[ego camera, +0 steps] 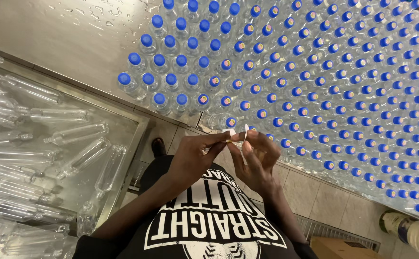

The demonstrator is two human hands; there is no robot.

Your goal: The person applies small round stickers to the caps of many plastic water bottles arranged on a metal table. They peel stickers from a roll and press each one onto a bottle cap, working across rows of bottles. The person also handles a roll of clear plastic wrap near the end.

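Just below the near edge of the steel table, a small white sticker sheet is pinched between the two hands. It is gripped at its left side by the thumb and forefinger of the left hand, whose other fingers are curled in. The right hand is raised beside it, its fingertips pressed closed on the sheet's right side. Both hands are held close together, touching at the sheet, over a black printed shirt.

Beyond the hands, the table is covered by a dense block of clear filled bottles with blue caps, many topped with small round stickers. Water drops are seen on the bare steel. To the left, a steel bin is filled with empty clear bottles lying on their sides. A tiled floor is seen beneath.
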